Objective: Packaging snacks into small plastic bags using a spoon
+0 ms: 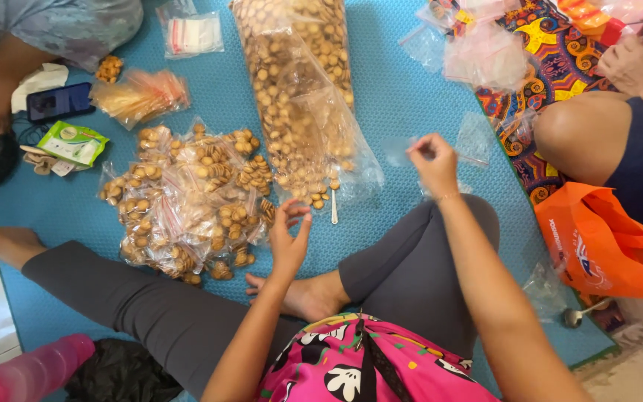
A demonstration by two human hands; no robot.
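- Head cam looking straight down, so starting at the right hand [433, 160]: it's raised above the person's bent knee, fingers pinched narrow on the edge of a small clear plastic bag [411, 149]. The bag is see-through and hard to make out against the blue mat [411, 82].
- Left hand [289, 234] is loosely open, fingers spread and curled a bit, holding nothing. It hovers just on the near side of the big clear sack of small round biscuits [299, 89], right by the sack's open mouth where a few biscuits have spilled.
- A small white spoon [334, 207] lies on the mat at that same mouth of the sack, between the two hands.
- Left of the sack there's a pile of little filled packets [187, 197], each stuffed with the same biscuits, almost touching the sack.
- Further left of the sack: a bag of thin yellowish sticks [139, 95], a phone [59, 101], a green-and-white packet [74, 141].
- Behind the pile, next to the sack's top, a stack of empty zip bags [191, 33].
- Right of the sack, well apart: another person's knee and hand [630, 63], an orange bag [604, 242], a metal spoon [582, 313] near the mat's edge.
- The person's bare foot [303, 294] rests on the mat, below the left hand.
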